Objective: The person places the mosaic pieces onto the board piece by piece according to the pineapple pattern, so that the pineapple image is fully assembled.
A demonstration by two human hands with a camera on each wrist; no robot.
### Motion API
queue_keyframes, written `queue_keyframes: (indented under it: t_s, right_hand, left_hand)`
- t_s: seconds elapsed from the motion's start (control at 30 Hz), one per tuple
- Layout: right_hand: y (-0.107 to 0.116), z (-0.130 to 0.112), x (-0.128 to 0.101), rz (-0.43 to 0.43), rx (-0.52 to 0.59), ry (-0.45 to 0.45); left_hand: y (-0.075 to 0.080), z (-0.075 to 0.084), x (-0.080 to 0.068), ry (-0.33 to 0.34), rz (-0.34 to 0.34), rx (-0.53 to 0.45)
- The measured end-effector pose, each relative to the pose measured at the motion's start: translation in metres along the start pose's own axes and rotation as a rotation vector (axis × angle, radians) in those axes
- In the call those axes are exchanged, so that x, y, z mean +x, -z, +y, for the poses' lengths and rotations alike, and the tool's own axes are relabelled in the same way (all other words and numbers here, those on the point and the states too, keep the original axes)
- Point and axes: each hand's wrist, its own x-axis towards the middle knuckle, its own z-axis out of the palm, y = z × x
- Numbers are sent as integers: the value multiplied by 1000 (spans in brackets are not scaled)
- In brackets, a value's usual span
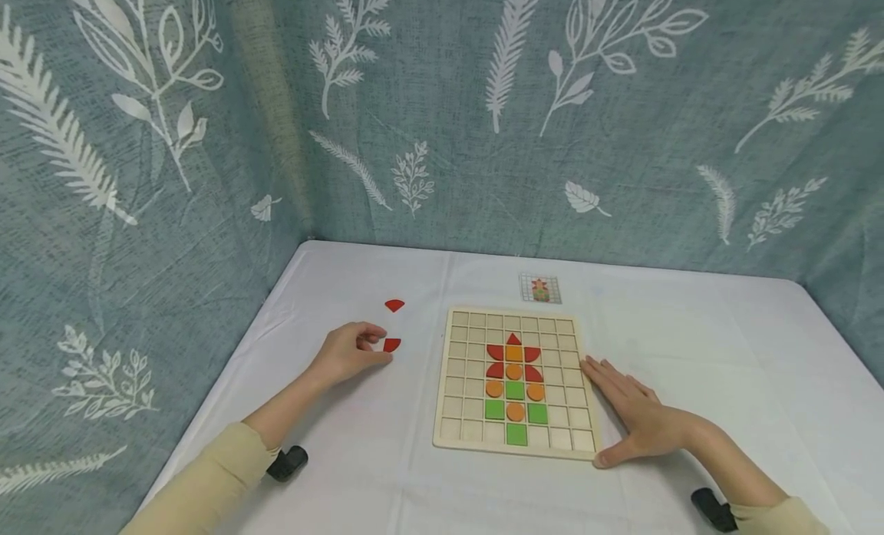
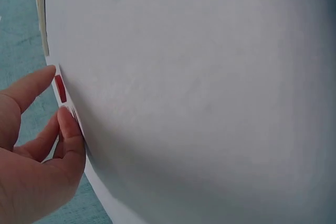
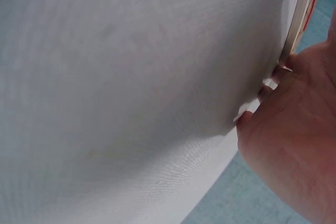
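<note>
My left hand point(image 1: 348, 351) is at a red quarter-circle piece point(image 1: 391, 345) lying on the table. In the left wrist view, thumb and fingers of the left hand point(image 2: 47, 145) stand apart on either side of this red piece point(image 2: 61, 88). A second red quarter-circle piece point(image 1: 394, 305) lies just beyond it. My right hand point(image 1: 638, 416) rests with straight fingers along the right edge of the wooden grid board point(image 1: 463, 434), its thumb by the near right corner. On the board, red, orange and green pieces, including a green square point(image 1: 516, 434), form a figure topped by a red triangle point(image 1: 512, 339).
Behind the board lies a small pattern card point(image 1: 541, 288) showing a similar figure on a grid. A white cloth point(image 1: 373, 473) covers the table. Blue-green curtains point(image 1: 449, 174) with white leaf prints hang at the back and left.
</note>
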Motion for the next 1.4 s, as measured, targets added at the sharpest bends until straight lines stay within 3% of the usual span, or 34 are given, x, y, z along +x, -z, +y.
queue_keyframes:
  t_s: [0.3,0.53,0.8,1.1,1.4]
  right_hand:
    - [-1,1,0,0,2,6]
    - [-2,2,0,10,-2,16]
    - [-3,3,-1,7,2,16]
    - [-3,3,-1,6,-1,17]
    - [-2,2,-1,2,2,17]
  left_hand:
    - [0,0,0,-64,-23,28]
    - [-1,2,-2,-157,-74,60]
    - [-9,8,-4,-110,-40,85]
    - [-15,9,-5,-117,25,117]
    - [-16,11,-7,-114,26,113]
